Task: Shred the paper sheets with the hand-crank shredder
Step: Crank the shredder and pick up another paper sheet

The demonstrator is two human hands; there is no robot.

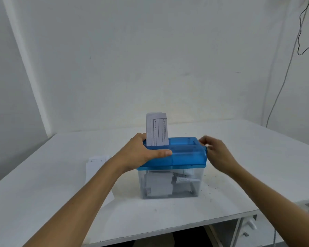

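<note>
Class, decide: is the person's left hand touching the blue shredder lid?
Touching. The head view shows the left hand wrapped over the blue shredder lid, thumb across its front.

Open room on the white flat tabletop [239, 157] in front of, right of and behind the clear plastic bin [169, 186]; a hand passes there. The bin, with the blue translucent plastic shredder lid [187, 154] on top, blocks the centre. A folded printed paper sheet [157, 131] stands upright out of the lid's left part and bars a reach across that end. The lid top is free right of it. My left hand [143, 154] grips the lid's left end, forearm crossing front-left. My right hand [216, 152] is at the lid's right end, blurred, grip unclear. Flat white paper sheets [95, 168] lie low, left of the bin. White wall [150, 68] well behind. Thin dark cables [305, 32] hang far right.
</note>
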